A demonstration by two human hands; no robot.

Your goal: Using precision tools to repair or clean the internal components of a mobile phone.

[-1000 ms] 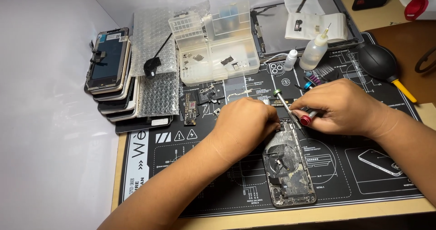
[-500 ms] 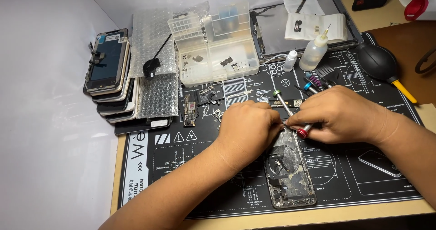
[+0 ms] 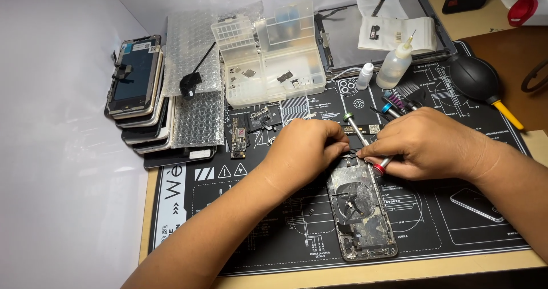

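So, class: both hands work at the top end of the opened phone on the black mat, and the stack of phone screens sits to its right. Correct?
Not quite. The head view shows the left hand and right hand at the top of the opened phone on the black mat, but the stack of phone screens sits to its left.

Bottles + parts box behind hands.

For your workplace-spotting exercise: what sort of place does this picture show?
Probably a phone repair bench: an opened phone on a printed work mat, a stack of screens, and a parts box.
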